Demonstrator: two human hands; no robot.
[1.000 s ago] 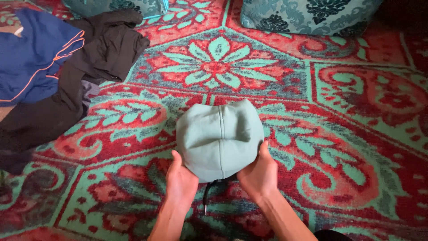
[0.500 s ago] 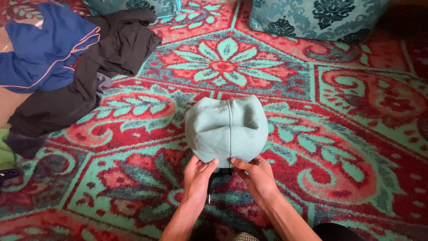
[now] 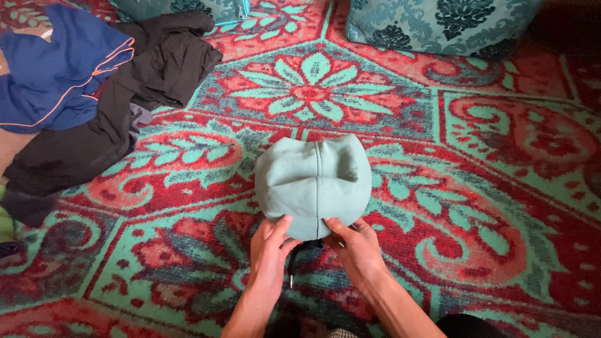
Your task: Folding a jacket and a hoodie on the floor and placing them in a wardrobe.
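A pale green bundle of cloth point(image 3: 312, 183), rolled into a rounded shape with a seam down its middle, lies on the patterned carpet point(image 3: 476, 188). My left hand point(image 3: 268, 253) and my right hand point(image 3: 354, 245) grip its near edge, thumbs on top and fingers tucked under. A dark drawstring point(image 3: 292, 266) hangs out from under the bundle between my hands.
A heap of clothes lies at the upper left: a blue garment with orange trim point(image 3: 56, 69) and a black garment point(image 3: 119, 106). Two teal patterned cushions point(image 3: 438, 22) sit along the far edge. A scrap of green cloth point(image 3: 5, 222) shows at the left border.
My hands have come in from the bundle's two sides to its near edge and closed on it. The bundle has stayed in place.
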